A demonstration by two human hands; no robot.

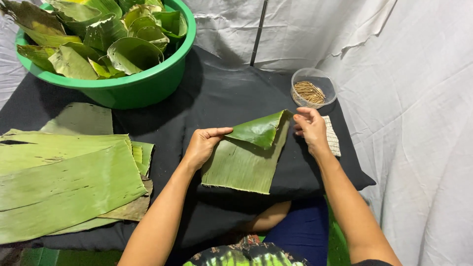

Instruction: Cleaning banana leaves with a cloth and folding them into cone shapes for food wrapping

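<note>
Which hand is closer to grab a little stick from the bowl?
Probably the right hand: it is just below the clear bowl of sticks. The left hand pinches the leaf, farther away.

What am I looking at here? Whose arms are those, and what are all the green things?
The camera sits on a person's head and looks down, so the two arms are that person's own. The person sits in front of a black cloth spread like a work mat.

The green things are big flat leaves. The left hand and the right hand each pinch an edge of one cut leaf piece, and its top corner is folded over so the shiny side shows.

On the left lies a stack of long leaf strips. Behind it stands a green tub full of leaves already curled into cup shapes. Near the right hand is a small clear bowl of thin little sticks, and a small woven pad partly behind that hand.
</note>
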